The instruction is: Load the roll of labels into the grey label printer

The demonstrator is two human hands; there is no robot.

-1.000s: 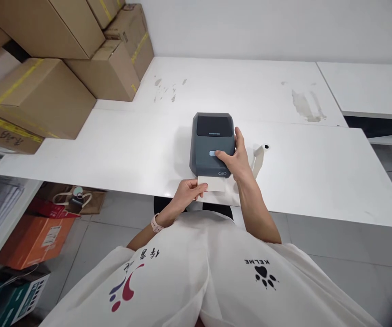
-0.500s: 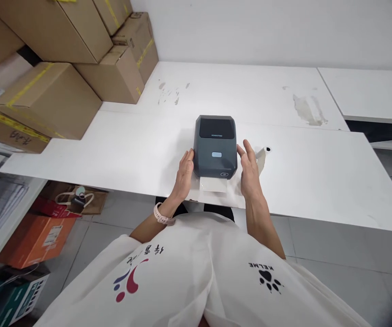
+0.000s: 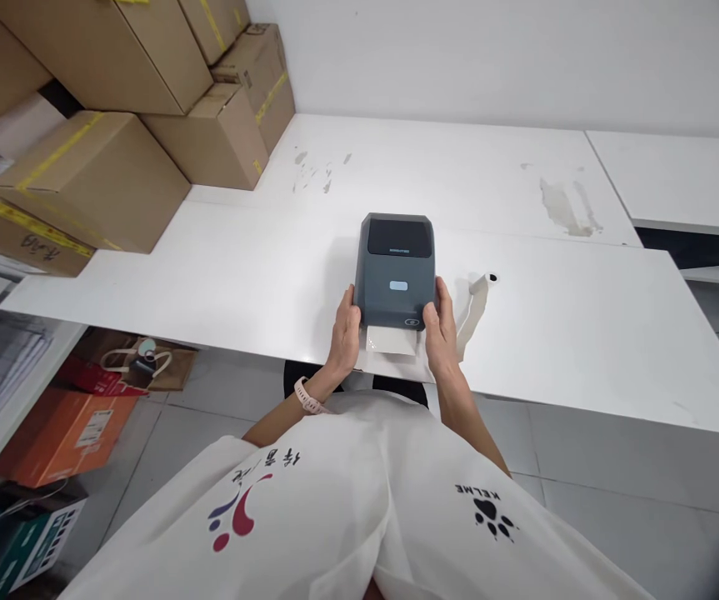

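A dark grey label printer (image 3: pixel 395 268) stands upright on the white table, with a white label strip (image 3: pixel 391 340) sticking out of its front. My left hand (image 3: pixel 345 333) presses along the printer's left side, thumb near the front corner. On the other side my right hand (image 3: pixel 440 332) grips the right front corner, its thumb over the front edge and fingers along the side. Between them the two hands clasp the printer. A small paper roll (image 3: pixel 482 285) lies to the right of my right hand, its loose strip trailing toward the table's front edge.
Several cardboard boxes (image 3: pixel 93 179) are stacked at the left end of the table (image 3: pixel 584 333). Below on the left are an orange box (image 3: pixel 62 437) and a paper bag (image 3: pixel 175 371). A white wall (image 3: pixel 490 58) rises behind. The table's front edge runs close to my body.
My right hand has closed in from beside the printer onto its right front corner. My left hand has shifted slightly right and down along its side. The printer stays in place.
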